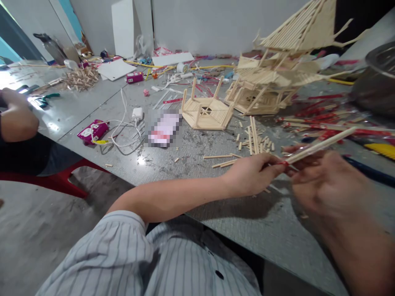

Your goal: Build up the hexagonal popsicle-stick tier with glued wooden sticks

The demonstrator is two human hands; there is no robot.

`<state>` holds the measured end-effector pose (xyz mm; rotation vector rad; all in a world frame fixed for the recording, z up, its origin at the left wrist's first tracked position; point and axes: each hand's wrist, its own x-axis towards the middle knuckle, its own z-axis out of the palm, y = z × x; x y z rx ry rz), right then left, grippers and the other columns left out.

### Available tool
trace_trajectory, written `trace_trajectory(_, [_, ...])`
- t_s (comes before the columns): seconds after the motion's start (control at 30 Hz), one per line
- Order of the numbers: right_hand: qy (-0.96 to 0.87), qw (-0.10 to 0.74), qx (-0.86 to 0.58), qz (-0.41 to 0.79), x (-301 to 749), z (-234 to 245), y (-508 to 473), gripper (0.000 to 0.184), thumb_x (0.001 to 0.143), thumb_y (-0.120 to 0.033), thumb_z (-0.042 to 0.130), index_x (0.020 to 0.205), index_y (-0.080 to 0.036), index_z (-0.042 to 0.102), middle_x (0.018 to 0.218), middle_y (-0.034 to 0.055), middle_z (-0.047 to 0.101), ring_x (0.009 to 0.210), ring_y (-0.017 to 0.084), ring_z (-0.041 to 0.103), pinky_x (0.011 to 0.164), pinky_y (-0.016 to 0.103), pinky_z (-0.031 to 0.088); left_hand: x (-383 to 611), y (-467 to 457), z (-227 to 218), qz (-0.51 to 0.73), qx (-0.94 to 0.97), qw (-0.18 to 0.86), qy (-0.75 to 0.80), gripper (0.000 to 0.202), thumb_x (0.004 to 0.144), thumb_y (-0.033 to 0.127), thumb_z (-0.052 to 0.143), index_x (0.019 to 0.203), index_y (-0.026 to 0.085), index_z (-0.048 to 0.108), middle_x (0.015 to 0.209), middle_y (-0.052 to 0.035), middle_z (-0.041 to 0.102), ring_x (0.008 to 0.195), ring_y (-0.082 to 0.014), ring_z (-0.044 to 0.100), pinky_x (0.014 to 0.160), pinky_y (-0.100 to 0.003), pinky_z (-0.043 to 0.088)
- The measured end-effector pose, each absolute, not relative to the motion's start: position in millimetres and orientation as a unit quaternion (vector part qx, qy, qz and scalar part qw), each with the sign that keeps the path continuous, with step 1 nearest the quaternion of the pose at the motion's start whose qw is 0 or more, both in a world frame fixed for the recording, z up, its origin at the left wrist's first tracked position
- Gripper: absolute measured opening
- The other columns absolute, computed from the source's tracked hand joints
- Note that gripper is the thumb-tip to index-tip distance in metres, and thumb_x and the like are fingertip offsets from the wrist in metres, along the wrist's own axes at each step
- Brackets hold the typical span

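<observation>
A pair of pale sticks [324, 143] is being held between both hands over the near right part of the tabletop [234, 205], slanting upward to the right. The red wrapper end [283, 163] is being pinched by the fingers of the left hand [253, 174]. The fingers of the right hand [330, 185] are being curled about the sticks, but detail is being lost to blur, so how firmly they are pressing cannot be told. If the wrapper is being pulled hard, a sudden tear could let the sticks be flung loose, and the short stick pieces [262, 144] lying just beyond the left hand could be scattered. With the wrapped sticks [333, 117] being heaped close behind the right hand, some could be pushed about by a jerk. Beyond the left hand, a six-sided base [212, 119] is being left exposed; its slender posts could be snapped by a careless reach. Greater harm is being risked at the stick house [268, 78], whose thin projecting tips seem fragile.
</observation>
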<state>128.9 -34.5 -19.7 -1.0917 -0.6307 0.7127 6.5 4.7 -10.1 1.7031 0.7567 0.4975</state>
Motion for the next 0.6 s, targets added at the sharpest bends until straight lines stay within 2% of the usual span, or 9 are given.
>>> trace_trajectory(0.03, [-0.263, 0.776, -0.480, 0.312, 131.8, -18.8, -32.3, 0.031, 0.059, -0.047, 0.074, 0.071, -0.018, 0.071, 0.075, 0.0038, 0.065, 0.063, 0.014, 0.061, 0.046, 0.026, 0.050, 6.1, 4.4, -9.3, 0.206, 0.732, 0.562, 0.325, 0.022, 0.088, 0.034, 0.045, 0.093, 0.017, 0.060, 0.068, 0.0020, 0.052, 0.062, -0.0084, 0.046, 0.062, -0.021, 0.040])
trace_trajectory(0.13, [-0.204, 0.823, -0.452, 0.277, 141.0, -18.4, -26.7, 0.011, 0.069, -0.027, 0.064, 0.067, -0.017, 0.067, 0.072, 0.0019, 0.062, 0.063, 0.012, 0.060, 0.048, 0.025, 0.051, 4.1, 3.0, -6.5, 0.184, 0.754, 0.544, 0.318, 0.021, 0.088, 0.032, 0.047, 0.092, 0.017, 0.060, 0.064, 0.0032, 0.047, 0.059, -0.0085, 0.044, 0.058, -0.021, 0.037])
trace_trajectory(0.23, [-0.208, 0.818, -0.456, 0.281, 146.5, -21.3, -24.8, 0.005, 0.067, -0.020, 0.066, 0.064, -0.016, 0.064, 0.066, 0.0004, 0.059, 0.057, 0.012, 0.057, 0.047, 0.026, 0.051, 2.1, 2.2, -4.8, 0.176, 0.768, 0.529, 0.315, 0.020, 0.088, 0.030, 0.046, 0.091, 0.016, 0.060, 0.065, 0.0033, 0.047, 0.059, -0.0082, 0.043, 0.057, -0.021, 0.035])
trace_trajectory(0.47, [-0.260, 0.767, -0.501, 0.305, 135.3, -22.2, -29.9, 0.039, 0.035, -0.037, 0.087, 0.059, -0.016, 0.066, 0.057, -0.0009, 0.060, 0.048, 0.012, 0.055, 0.046, 0.030, 0.054, 2.4, 5.5, -6.4, 0.166, 0.765, 0.529, 0.328, 0.025, 0.090, 0.035, 0.041, 0.092, 0.018, 0.059, 0.066, 0.0018, 0.051, 0.061, -0.0094, 0.048, 0.059, -0.021, 0.038])
trace_trajectory(0.6, [-0.265, 0.718, -0.539, 0.352, 129.8, -21.0, -33.3, 0.045, 0.030, -0.042, 0.088, 0.063, -0.018, 0.069, 0.058, -0.0010, 0.063, 0.047, 0.012, 0.056, 0.044, 0.027, 0.052, 1.8, 6.9, -5.9, 0.171, 0.770, 0.519, 0.330, 0.028, 0.090, 0.033, 0.039, 0.096, 0.015, 0.060, 0.069, 0.0000, 0.054, 0.065, -0.0107, 0.051, 0.065, -0.022, 0.042])
